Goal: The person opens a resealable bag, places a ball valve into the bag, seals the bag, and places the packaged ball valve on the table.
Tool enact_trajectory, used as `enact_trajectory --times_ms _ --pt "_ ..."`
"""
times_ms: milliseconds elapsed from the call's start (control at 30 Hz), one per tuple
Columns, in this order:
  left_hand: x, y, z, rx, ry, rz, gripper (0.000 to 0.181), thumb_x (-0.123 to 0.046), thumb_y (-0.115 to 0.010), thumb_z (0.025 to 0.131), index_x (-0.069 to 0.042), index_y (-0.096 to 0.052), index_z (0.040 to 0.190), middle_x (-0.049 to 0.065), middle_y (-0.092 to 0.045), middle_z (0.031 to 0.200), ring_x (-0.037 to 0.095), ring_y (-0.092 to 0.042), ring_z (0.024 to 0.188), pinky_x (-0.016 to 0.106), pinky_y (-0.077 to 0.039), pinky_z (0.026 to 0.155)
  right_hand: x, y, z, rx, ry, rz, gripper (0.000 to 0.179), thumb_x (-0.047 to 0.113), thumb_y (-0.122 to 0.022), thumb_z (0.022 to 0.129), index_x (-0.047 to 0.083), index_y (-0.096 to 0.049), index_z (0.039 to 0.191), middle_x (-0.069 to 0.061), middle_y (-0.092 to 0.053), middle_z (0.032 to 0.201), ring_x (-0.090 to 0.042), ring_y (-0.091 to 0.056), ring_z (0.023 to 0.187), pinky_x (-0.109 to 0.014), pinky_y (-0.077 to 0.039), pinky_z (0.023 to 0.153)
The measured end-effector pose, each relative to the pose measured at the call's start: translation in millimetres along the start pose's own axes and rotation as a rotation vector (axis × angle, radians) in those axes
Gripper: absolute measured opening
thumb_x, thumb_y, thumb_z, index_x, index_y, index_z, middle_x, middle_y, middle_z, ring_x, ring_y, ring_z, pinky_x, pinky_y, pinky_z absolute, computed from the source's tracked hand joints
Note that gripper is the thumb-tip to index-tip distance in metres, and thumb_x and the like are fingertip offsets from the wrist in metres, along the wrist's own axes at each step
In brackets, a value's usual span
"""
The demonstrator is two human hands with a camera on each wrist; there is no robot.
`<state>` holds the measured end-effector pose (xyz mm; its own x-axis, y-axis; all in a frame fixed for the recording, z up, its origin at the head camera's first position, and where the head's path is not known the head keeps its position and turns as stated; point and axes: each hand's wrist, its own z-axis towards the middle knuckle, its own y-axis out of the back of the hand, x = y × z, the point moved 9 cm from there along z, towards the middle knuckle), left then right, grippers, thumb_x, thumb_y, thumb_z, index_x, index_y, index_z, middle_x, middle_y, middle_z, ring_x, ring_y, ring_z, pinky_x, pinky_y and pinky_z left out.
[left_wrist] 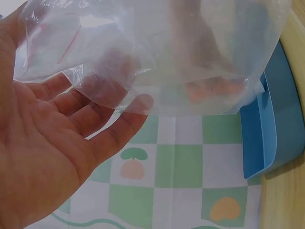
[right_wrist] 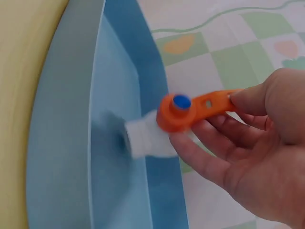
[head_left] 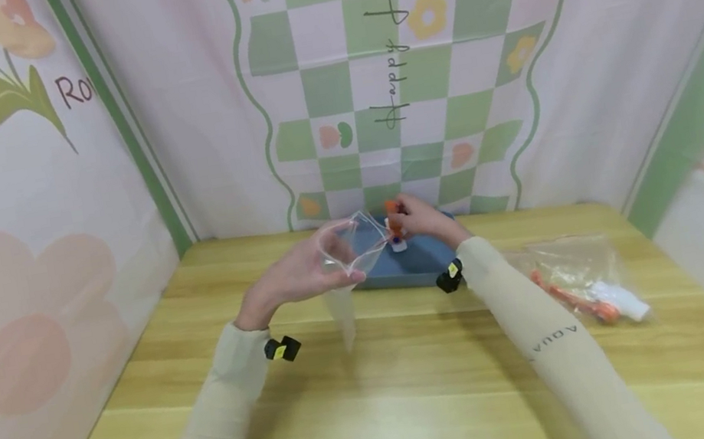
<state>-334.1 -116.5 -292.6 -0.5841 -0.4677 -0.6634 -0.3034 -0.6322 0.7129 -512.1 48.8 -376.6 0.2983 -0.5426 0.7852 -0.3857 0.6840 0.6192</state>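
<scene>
My left hand (head_left: 291,275) holds a clear plastic bag (left_wrist: 143,62) with its mouth spread wide, thumb and fingers apart around the opening. In the left wrist view, the fingers show partly through the film. My right hand (right_wrist: 248,143) pinches an orange perforated toy piece (right_wrist: 212,106) between thumb and fingers. A round blue knob (right_wrist: 181,101) sits on its end, and a blurred white part (right_wrist: 147,138) is joined beneath. In the head view the orange piece (head_left: 395,226) is just right of the bag mouth, above a blue tray (head_left: 426,265).
On the right of the wooden table (head_left: 385,416) lies another clear bag (head_left: 561,254), holding an orange strip (head_left: 575,300) and a white piece (head_left: 620,300). The blue tray stands at the back, close to a checked curtain (head_left: 371,84).
</scene>
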Motion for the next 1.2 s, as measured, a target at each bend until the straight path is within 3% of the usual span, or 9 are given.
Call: enact_trajectory --times_ms 100,200,367,533,700,933,1200 --pt "4.5 1.9 0.8 -0.006 0.016 0.018 0.086 -0.037 -0.075 0.086 -0.012 -0.027 0.153 0.001 -0.067 0.105 0.013 -0.066 0.096 0.037 -0.053 0.091 1.4 2.8 -8.5 -0.007 -0.009 0.075 0.021 0.019 -0.041 0.106 -0.001 -0.044 0.114 -0.020 -0.053 0.105 -0.039 -0.063 0.098 -0.056 -0.054 0.088" --pt "8.6 1.8 1.9 -0.005 0.024 0.024 0.086 -0.038 -0.074 0.087 -0.011 -0.027 0.153 0.001 -0.066 0.104 0.014 -0.066 0.095 0.039 -0.053 0.092 9.9 7.0 -17.2 -0.019 0.036 0.146 0.022 0.019 -0.044 0.105 -0.002 -0.045 0.113 -0.020 -0.054 0.103 -0.039 -0.062 0.099 -0.057 -0.054 0.088" --pt "16.1 -0.2 3.5 -0.004 0.047 0.027 0.086 -0.040 -0.073 0.087 -0.011 -0.027 0.153 0.001 -0.066 0.103 0.014 -0.066 0.094 0.040 -0.052 0.094 29.9 17.0 -32.9 -0.063 0.113 0.309 0.025 0.017 -0.049 0.103 -0.002 -0.047 0.120 -0.018 -0.057 0.106 -0.031 -0.064 0.098 -0.059 -0.053 0.087" --pt "23.0 -2.0 5.0 -0.007 0.072 0.014 0.086 -0.041 -0.073 0.087 -0.011 -0.027 0.153 0.001 -0.066 0.103 0.014 -0.067 0.094 0.039 -0.052 0.094 46.9 27.4 -47.9 -0.121 0.129 0.423 0.021 0.017 -0.052 0.102 0.005 -0.050 0.120 -0.013 -0.057 0.110 -0.026 -0.064 0.099 -0.060 -0.051 0.089" --pt "26.6 -5.5 6.8 0.000 0.082 0.022 0.087 -0.043 -0.073 0.086 -0.010 -0.027 0.153 0.000 -0.066 0.104 0.014 -0.067 0.093 0.039 -0.052 0.093 67.0 36.5 -65.3 -0.164 0.175 0.484 0.016 0.015 -0.053 0.102 0.006 -0.050 0.114 -0.009 -0.060 0.106 -0.022 -0.067 0.095 -0.056 -0.055 0.085" --pt "31.1 -9.3 9.8 -0.016 0.105 0.049 0.094 -0.049 -0.072 0.085 -0.012 -0.021 0.155 0.001 -0.067 0.107 0.012 -0.068 0.086 0.035 -0.055 0.085 103.0 44.7 -90.9 -0.141 0.319 0.612 0.011 0.008 -0.054 0.100 0.008 -0.053 0.111 -0.006 -0.067 0.099 -0.019 -0.071 0.088 -0.040 -0.060 0.074" --pt "36.4 -11.2 13.5 -0.041 0.147 0.015 0.097 -0.052 -0.074 0.083 -0.017 -0.019 0.155 0.005 -0.063 0.111 0.015 -0.068 0.084 0.033 -0.055 0.074 140.6 46.3 -115.5 -0.106 0.405 0.592 0.014 0.006 -0.055 0.099 0.008 -0.056 0.113 -0.007 -0.067 0.100 -0.022 -0.072 0.088 -0.037 -0.060 0.075"
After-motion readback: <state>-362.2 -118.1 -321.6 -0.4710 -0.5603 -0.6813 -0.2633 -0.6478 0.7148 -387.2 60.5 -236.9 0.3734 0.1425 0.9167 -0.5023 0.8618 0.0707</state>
